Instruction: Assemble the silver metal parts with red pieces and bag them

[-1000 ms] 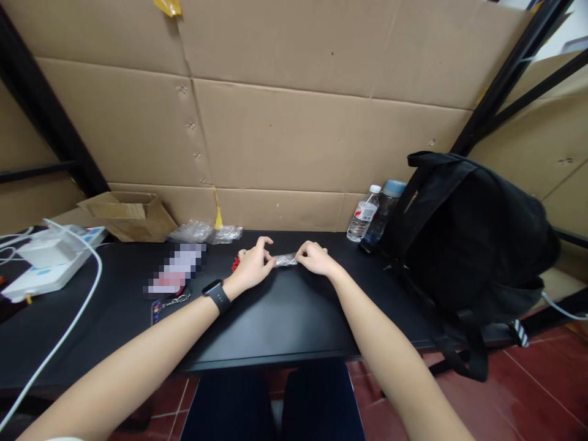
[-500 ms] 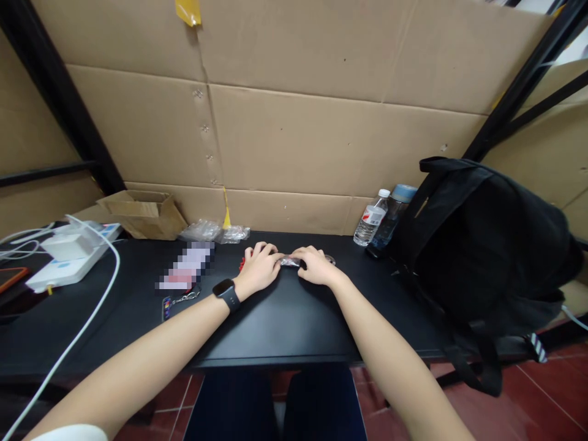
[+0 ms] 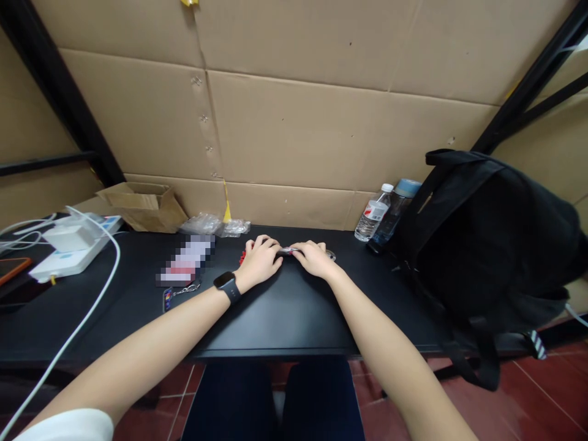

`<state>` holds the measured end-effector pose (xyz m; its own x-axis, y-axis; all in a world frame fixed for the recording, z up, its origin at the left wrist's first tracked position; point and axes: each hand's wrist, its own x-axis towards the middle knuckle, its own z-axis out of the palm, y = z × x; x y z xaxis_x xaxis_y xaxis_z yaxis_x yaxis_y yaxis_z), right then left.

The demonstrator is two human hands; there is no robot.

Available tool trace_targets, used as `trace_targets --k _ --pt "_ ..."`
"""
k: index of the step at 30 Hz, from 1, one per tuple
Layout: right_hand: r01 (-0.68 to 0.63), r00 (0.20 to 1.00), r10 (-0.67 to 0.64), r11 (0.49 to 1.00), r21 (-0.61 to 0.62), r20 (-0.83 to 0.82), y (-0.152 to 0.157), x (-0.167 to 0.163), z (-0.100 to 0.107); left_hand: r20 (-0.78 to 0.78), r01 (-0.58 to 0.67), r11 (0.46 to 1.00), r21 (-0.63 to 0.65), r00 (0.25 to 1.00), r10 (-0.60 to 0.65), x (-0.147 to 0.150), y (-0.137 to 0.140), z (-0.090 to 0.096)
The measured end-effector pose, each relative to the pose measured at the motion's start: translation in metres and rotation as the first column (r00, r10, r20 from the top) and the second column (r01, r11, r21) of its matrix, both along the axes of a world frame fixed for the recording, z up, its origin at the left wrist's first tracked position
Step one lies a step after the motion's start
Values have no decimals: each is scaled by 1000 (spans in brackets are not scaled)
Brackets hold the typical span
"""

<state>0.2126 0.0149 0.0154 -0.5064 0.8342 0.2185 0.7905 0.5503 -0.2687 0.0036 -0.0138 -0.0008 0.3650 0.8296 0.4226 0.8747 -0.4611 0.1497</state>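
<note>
Shiny packet [image 3: 288, 250] is gripped by the fingers of the left hand [image 3: 261, 261] and right hand [image 3: 314, 258], over the dark surface [image 3: 280, 312]. Two-handed handling seems in progress; for the next move, steady hold appears to be required.

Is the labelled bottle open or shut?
Shut: the labelled bottle has its white cap on its neck. How tightly, I cannot tell.

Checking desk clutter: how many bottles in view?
2. A white-capped clear bottle stands at the back right of the desk; a blue-lidded bottle is just right of it, beside the black backpack. Others behind the backpack could be hidden.
</note>
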Motion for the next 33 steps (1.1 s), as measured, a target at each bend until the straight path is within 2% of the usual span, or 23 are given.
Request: trace_targets --k 4,7,12,16,21,23,28,33 --pt "27 987 -37 998 -63 -157 -1 1 6 100 -19 999 -46 995 23 -2 5 2" --pt "33 945 -64 994 -101 -322 1 3 7 182 -31 993 -116 982 52 -3 6 6" --pt "-110 829 14 984 -138 -559 8 5 -3 311 -13 982 -189 948 73 -6 5 20" --pt "-102 773 -9 985 -138 -634 11 1 -10 354 11 977 -214 933 67 -11 6 25" --pt "-74 715 -66 983 -170 -696 9 -1 -9 378 39 978 -203 925 41 -15 10 23" --pt "-17 726 -104 985 -170 -679 6 -2 -6 390 38 978 -207 920 47 -15 11 22" --pt "173 853 -180 983 -60 -489 -7 -12 2 419 5 978 -207 904 84 -12 10 20" --pt "173 898 -160 985 -4 -411 -18 -22 7 445 -22 977 -210 888 116 -11 8 21"
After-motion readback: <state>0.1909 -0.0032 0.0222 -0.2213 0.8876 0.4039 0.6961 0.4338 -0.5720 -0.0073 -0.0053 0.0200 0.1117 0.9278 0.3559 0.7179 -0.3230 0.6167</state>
